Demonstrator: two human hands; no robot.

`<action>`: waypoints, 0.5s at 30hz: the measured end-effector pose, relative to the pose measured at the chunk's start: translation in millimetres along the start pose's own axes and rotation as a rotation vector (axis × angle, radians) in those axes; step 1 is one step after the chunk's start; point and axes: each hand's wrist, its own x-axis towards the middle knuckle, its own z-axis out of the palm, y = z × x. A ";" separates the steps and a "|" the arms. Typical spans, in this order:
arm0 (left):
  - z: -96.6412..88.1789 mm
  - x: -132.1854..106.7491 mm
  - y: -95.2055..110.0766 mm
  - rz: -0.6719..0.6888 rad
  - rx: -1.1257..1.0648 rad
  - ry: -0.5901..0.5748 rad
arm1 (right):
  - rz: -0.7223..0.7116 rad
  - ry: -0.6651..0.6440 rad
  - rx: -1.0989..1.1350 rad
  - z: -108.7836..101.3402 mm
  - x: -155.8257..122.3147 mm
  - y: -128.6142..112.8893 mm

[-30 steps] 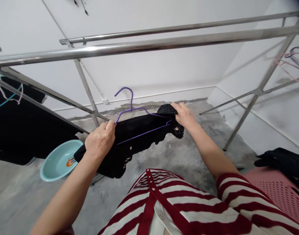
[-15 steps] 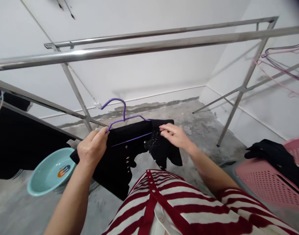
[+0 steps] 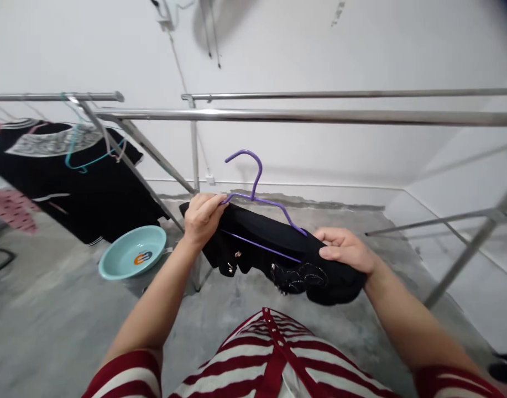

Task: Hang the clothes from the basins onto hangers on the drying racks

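My left hand (image 3: 203, 217) grips the shoulder of a purple coated-wire hanger (image 3: 253, 171) together with one end of a black garment (image 3: 264, 249), whose hook rises above my fingers. The lower wire of the hanger lies across the dark cloth. My right hand (image 3: 346, 250) holds the garment's far end, fingers on top of the fabric. Near that hand, dark embellishment and small metal studs show on the cloth. Most of the hanger's right arm is hidden by the garment.
Stainless steel drying rack rails (image 3: 303, 115) run across the view in front of a white wall. A black garment on a teal hanger (image 3: 66, 177) hangs on the left rack. A pale teal plastic basin (image 3: 132, 251) sits on the concrete floor (image 3: 58, 309) below it.
The view has swung left. My right hand has moved from the collar end along the garment and taken hold, and the garment now lies flatter along the hanger. The pink basket has left view.
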 end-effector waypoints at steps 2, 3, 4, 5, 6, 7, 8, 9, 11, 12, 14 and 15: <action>1.4 -6.7 -10.7 -0.091 0.070 0.064 | -0.004 0.081 0.114 18.3 7.1 -4.8; 0.9 -12.2 -16.5 -0.140 0.106 0.081 | -0.011 0.112 0.144 27.1 11.8 -9.1; -0.3 -19.7 -22.2 -0.197 0.133 0.080 | -0.020 0.143 0.162 35.4 17.4 -14.1; -2.1 -29.6 -27.5 -0.259 0.143 0.060 | -0.033 0.176 0.168 43.1 24.0 -19.6; -4.4 -42.1 -32.1 -0.327 0.135 0.024 | -0.050 0.204 0.165 50.5 31.8 -25.1; -6.9 -57.2 -35.9 -0.399 0.109 -0.024 | -0.073 0.229 0.156 57.6 40.7 -30.4; -9.4 -74.6 -38.7 -0.468 0.067 -0.085 | -0.101 0.249 0.146 64.6 50.8 -35.4; -11.8 -94.0 -40.3 -0.539 0.019 -0.143 | -0.132 0.261 0.137 71.7 62.1 -40.0; -16.7 -136.3 -40.3 -0.676 -0.106 -0.264 | -0.192 0.257 0.124 86.6 88.3 -48.1; -19.4 -157.7 -38.7 -0.766 -0.161 -0.309 | -0.218 0.248 0.116 94.6 103.1 -51.6; -26.4 -198.1 -33.4 -0.974 -0.240 -0.410 | -0.261 0.236 0.084 111.6 135.3 -58.1; -30.9 -215.9 -30.1 -1.074 -0.273 -0.492 | -0.282 0.238 0.057 120.5 152.3 -61.2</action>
